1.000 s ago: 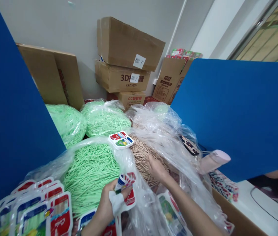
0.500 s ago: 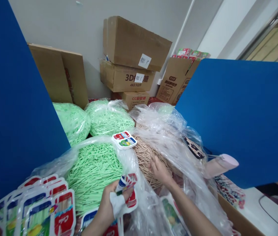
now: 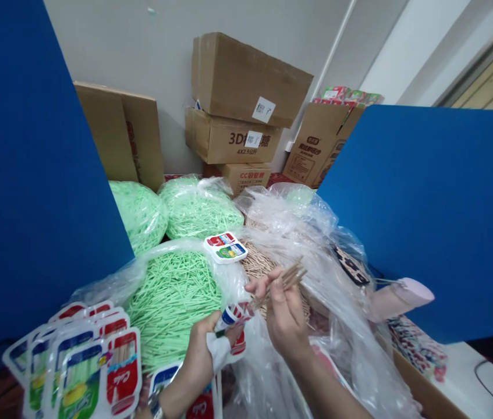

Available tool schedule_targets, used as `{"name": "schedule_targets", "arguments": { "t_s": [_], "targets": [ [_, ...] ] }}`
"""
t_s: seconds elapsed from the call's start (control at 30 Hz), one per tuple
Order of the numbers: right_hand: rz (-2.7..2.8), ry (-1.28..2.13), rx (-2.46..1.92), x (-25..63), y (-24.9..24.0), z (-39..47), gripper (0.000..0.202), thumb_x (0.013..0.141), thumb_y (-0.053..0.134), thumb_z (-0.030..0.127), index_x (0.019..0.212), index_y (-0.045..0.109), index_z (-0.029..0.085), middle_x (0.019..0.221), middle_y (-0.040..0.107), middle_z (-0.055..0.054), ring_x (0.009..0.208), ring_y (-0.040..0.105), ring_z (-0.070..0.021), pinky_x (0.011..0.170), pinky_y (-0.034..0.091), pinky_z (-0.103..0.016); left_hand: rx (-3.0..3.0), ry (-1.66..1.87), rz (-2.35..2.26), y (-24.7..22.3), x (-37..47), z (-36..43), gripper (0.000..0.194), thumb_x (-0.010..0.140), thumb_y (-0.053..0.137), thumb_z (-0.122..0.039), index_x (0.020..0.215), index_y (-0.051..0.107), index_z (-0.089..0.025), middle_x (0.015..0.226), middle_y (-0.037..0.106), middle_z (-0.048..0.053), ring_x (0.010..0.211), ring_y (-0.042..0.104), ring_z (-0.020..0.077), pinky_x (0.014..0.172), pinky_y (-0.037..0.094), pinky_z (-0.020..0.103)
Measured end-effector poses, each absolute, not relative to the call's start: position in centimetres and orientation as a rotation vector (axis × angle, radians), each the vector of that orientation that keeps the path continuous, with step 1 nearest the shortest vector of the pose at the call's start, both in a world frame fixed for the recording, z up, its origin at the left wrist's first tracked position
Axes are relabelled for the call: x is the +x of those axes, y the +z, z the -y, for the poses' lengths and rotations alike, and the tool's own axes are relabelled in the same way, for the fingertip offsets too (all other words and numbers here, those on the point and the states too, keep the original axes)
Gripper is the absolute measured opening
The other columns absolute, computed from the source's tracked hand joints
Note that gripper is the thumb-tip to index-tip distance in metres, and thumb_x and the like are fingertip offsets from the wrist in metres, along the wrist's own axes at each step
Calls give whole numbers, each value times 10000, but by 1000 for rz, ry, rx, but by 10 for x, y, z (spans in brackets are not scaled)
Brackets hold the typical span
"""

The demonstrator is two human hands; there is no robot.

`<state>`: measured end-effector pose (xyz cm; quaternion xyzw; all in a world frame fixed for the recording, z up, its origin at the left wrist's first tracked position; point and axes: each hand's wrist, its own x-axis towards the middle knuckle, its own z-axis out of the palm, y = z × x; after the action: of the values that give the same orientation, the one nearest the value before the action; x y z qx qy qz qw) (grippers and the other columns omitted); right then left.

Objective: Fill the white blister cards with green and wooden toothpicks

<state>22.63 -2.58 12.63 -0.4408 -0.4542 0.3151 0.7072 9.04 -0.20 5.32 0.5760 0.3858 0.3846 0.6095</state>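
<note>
Left hand [image 3: 200,352]: forearm angled in from the lower left, fingers and thumb clasped about a red, white and blue printed, bent plastic packet [image 3: 229,319]; a white wrapping [image 3: 219,351] covers part of the hand. Right hand [image 3: 285,317]: forearm rising from the lower right, wrist raised, fingers pinching a bundle of thin brown sticks [image 3: 292,276]. The bundle slants, its lower end close by the packet's top; contact cannot be determined. Beneath and behind the right hand lies a heap of loose brown sticks [image 3: 255,260]; bright green thin sticks [image 3: 171,302] lie beside the left.
</note>
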Motion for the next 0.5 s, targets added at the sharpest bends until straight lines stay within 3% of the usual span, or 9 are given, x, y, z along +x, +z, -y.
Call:
{"name": "schedule_targets", "arguments": {
  "t_s": [0.2,0.27,0.37,0.5],
  "targets": [
    [1160,614,-1193,213,119,27,186,981,341,384,961,454,237,785,523,2,781,568,-160,772,478,-328,1389,911,-910,55,89,4,62,734,636,-179,689,620,-140,645,577,-16,595,483,139,558,405,213],
    [1229,577,-1259,211,115,28,219,985,324,381,963,484,234,874,558,-26,885,568,-174,864,453,-355,1415,949,-918,55,89,3,75,729,635,-186,671,611,-146,649,577,-19,598,487,139,562,406,211],
    [1336,562,-1317,211,108,30,233,980,332,383,1021,506,234,1169,552,-78,1171,480,-212,1010,370,-397,1449,991,-941,57,87,1,102,712,654,-216,649,609,-150,638,569,-23,588,483,137,563,406,212],
    [1417,631,-1384,220,106,33,297,965,384,384,1219,449,243,1320,493,-92,1255,438,-220,1045,357,-405,1468,965,-944,61,85,-1,131,718,662,-247,652,607,-148,610,540,-24,573,460,133,550,392,212]
  ]
}}
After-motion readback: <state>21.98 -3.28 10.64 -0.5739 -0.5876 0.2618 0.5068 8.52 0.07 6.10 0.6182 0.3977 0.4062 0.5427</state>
